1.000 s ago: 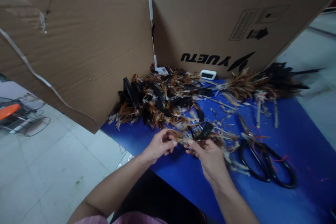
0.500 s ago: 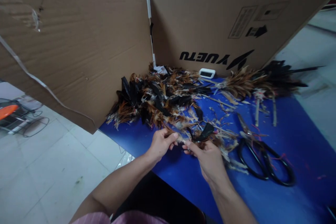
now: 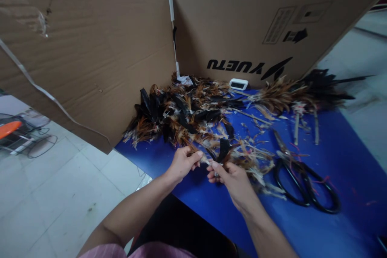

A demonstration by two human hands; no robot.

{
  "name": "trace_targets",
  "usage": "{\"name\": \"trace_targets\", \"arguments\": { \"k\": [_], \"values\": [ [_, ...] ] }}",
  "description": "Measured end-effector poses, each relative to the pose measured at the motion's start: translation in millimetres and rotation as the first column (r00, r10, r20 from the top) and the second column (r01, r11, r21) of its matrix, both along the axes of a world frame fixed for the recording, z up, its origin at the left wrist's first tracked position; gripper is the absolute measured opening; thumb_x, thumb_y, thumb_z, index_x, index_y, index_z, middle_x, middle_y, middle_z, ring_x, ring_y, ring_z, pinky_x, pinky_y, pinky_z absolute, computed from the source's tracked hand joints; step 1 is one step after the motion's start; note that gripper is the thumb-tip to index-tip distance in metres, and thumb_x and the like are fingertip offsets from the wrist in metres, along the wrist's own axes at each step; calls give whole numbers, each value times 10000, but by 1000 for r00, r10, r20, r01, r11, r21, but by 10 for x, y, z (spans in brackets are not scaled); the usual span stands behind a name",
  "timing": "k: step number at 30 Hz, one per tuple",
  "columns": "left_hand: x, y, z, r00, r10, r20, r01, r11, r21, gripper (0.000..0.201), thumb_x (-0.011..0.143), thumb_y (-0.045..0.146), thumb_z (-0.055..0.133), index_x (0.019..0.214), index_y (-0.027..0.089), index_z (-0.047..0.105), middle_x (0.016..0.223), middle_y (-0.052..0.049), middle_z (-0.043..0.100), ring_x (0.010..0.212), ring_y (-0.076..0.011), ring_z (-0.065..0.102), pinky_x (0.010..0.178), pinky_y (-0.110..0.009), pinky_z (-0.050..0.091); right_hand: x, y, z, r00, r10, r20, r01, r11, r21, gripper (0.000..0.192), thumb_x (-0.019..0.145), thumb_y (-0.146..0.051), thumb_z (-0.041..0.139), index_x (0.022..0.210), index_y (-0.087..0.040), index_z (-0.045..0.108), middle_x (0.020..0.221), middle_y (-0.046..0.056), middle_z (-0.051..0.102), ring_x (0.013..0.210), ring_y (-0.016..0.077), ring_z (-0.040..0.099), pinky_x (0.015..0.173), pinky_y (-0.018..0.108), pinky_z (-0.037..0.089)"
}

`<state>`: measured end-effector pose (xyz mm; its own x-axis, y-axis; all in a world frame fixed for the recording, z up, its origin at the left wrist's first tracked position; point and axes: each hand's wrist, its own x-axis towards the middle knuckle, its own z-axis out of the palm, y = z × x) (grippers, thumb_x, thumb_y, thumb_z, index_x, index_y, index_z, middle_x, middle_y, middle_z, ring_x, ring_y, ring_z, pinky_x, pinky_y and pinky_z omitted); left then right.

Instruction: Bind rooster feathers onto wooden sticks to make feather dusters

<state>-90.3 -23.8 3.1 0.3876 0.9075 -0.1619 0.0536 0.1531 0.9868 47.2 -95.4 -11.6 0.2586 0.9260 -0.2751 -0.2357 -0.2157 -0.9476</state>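
Observation:
My left hand [image 3: 184, 163] is closed, thumb against fingers, on a brown feather whose pale base [image 3: 204, 159] points toward my other hand. Just to its right, my right hand [image 3: 232, 179] pinches feathers, with a black feather [image 3: 224, 150] standing up from its fingers. The two hands almost meet over the near edge of a blue tabletop [image 3: 199, 197]. Beyond them lies a heap of brown and black feathers [image 3: 181, 113]. Beside my right hand are pale quills and trimmings [image 3: 260, 161]. How many feathers each hand holds is hidden by the fingers.
Black-handled scissors [image 3: 305, 185] lie to the right, with pink thread around them. A tied feather bundle [image 3: 278, 94] rests at the back right, near a small white digital display [image 3: 238, 84]. Cardboard panels [image 3: 121, 48] wall the left and back. An orange object [image 3: 10, 127] sits far left.
The black feather at my right hand has turned from leaning rightward to nearly upright. Both hands have shifted slightly left, still pinching.

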Motion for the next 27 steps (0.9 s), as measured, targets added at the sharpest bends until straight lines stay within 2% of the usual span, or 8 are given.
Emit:
{"name": "trace_targets", "arguments": {
  "k": [4,10,16,20,22,25,27],
  "values": [
    [-9,3,19,999,-4,-38,4,1000,4,351,712,449,636,639,125,522,480,30,506,388,-43,397,399,-179,295,10,-8,23,1000,19,23,-19,1000,17,362,722,-473,661,768,-114,651,668,57,673,545,140,618,507,257,506],
    [2,23,5,998,-15,-62,16,1000,3,346,717,455,624,643,132,526,472,32,507,381,-46,398,396,-181,296,31,1,-48,980,42,193,-40,999,-16,369,741,-492,629,633,-142,581,444,-3,573,384,106,527,427,226,437],
    [-22,52,-2,997,-7,-75,11,999,45,343,731,455,613,655,134,518,483,40,485,406,-51,411,408,-175,311,40,-1,-77,981,53,186,-47,998,-35,381,755,-519,595,652,-154,561,458,-5,571,382,110,517,414,229,425],
    [-65,14,-18,986,-126,-111,137,985,104,333,769,458,569,767,125,565,553,28,520,444,-60,442,438,-181,349,31,-13,-96,946,112,306,-107,994,-32,421,801,-562,501,728,-154,574,440,-16,554,340,100,479,379,217,374],
    [-98,-6,-21,972,-169,-164,194,970,147,336,784,458,549,814,126,588,567,25,534,459,-65,453,456,-184,359,27,-22,-90,922,97,374,-96,995,-22,431,820,-565,464,828,-153,590,463,-20,564,343,98,473,385,217,372],
    [-146,-27,-8,954,-153,-259,209,956,206,332,802,451,525,806,130,610,563,24,545,480,-73,469,485,-187,366,8,-41,-62,912,59,406,-68,998,8,450,837,-554,440,991,-156,581,550,-10,607,377,102,491,418,227,399],
    [-167,-37,1,949,-139,-282,206,953,222,317,807,438,521,792,135,611,560,25,550,489,-77,480,494,-186,369,-20,-54,-46,899,118,422,-139,990,19,424,847,-543,430,953,-160,578,560,-11,604,382,100,489,422,226,395]
  ]
}}
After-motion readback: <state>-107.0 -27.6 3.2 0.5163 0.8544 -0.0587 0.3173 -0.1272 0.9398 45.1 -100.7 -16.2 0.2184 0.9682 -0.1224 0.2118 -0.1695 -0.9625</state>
